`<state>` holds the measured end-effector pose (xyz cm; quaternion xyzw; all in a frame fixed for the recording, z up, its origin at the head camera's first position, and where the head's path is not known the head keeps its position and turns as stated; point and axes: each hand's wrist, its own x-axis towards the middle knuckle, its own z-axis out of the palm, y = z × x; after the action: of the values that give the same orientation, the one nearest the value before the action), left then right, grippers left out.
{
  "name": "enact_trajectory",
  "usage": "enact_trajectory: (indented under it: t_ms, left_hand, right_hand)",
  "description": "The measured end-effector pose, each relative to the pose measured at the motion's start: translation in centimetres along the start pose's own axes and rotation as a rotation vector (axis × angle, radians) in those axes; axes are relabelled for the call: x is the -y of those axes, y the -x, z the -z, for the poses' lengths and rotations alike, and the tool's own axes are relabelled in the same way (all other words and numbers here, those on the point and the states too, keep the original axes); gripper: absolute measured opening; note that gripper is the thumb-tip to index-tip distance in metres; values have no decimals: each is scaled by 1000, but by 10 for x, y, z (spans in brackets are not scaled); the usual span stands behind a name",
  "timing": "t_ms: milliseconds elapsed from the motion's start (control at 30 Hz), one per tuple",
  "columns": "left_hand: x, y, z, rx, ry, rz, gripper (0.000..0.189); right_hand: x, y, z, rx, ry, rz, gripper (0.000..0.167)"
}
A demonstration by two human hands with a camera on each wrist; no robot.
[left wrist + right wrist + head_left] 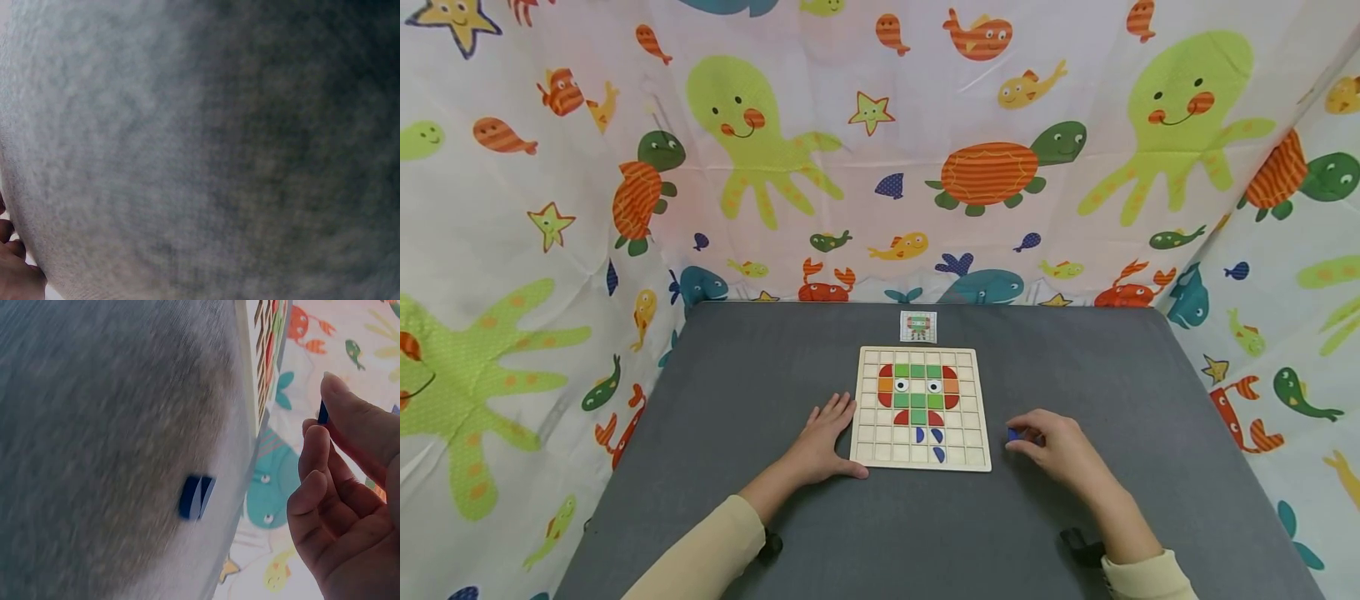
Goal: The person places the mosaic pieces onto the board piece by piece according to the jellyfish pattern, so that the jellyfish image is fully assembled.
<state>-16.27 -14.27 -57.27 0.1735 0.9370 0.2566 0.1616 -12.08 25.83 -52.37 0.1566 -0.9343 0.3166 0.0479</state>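
Observation:
A square wooden grid board (880, 450) lies on the table, bearing green, orange and red tiles and two eye tiles. Three blue half-round tiles (938, 455) sit in its lower squares. My left hand (820, 442) rests along the board's left edge, fingers extended and thumb by the near left corner. To the right of the board, my right hand (1052, 442) pinches a small blue tile (323, 412) between thumb and forefinger. Another dark blue piece (197, 497) shows over the grey surface in the right wrist view. Mostly blurred grey cloth fills the left wrist view.
A small picture card (918, 327) with a similar coloured figure lies just behind the board. The grey table (760, 350) ends at a white curtain (835, 175) printed with sea animals, at the back and both sides.

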Motion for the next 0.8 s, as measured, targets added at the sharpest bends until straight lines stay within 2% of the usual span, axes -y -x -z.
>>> enact_trajectory:
  t_ms: [500,800]
  left_hand:
    - [2,-1,-3,1,-2,10,127]
    - [3,-2,-3,3,-10,14,127]
  right_hand:
    - [31,-21,-24,91,-51,11,26]
    - [53,-35,-47,122,-23,11,25]
